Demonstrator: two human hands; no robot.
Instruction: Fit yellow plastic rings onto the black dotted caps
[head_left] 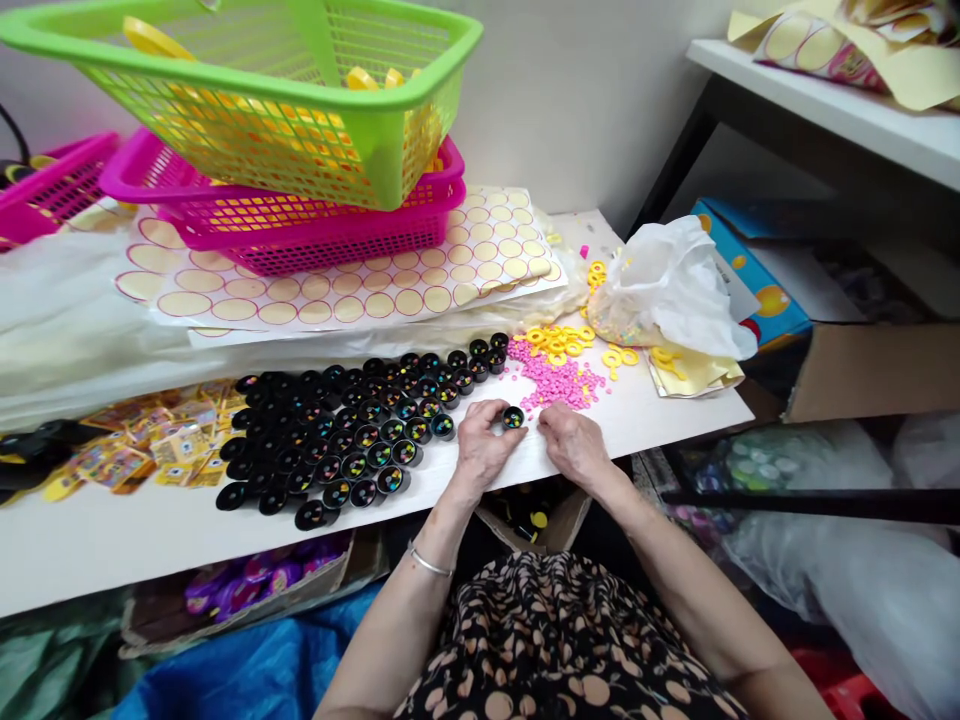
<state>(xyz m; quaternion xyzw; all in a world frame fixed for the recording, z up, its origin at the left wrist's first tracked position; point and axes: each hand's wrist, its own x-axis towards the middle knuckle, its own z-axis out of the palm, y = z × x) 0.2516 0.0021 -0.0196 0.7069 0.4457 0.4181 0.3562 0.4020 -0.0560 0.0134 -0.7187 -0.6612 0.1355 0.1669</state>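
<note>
Filling step, judged: one small black cap [513,417] sits on the white counter [112,530] between both hands, coloured bits inside it. Left hand [481,445] pinches the cap's rim, grip clamped on it. Right hand [574,445] rests just beside it, fingers curled together on the counter; cannot tell whether it holds a bead. Next move likely calls for a fine pinch of pink beads [559,382], small, hard, loose in a pile just beyond. Left of the hands: rows of filled black caps [352,430], round, matte plastic. Further off: yellow rings [559,345], crinkled white bag [675,285], glossy sticker sheets [360,285], mesh pink basket [315,230], green basket [262,100] stacked on it.
</note>
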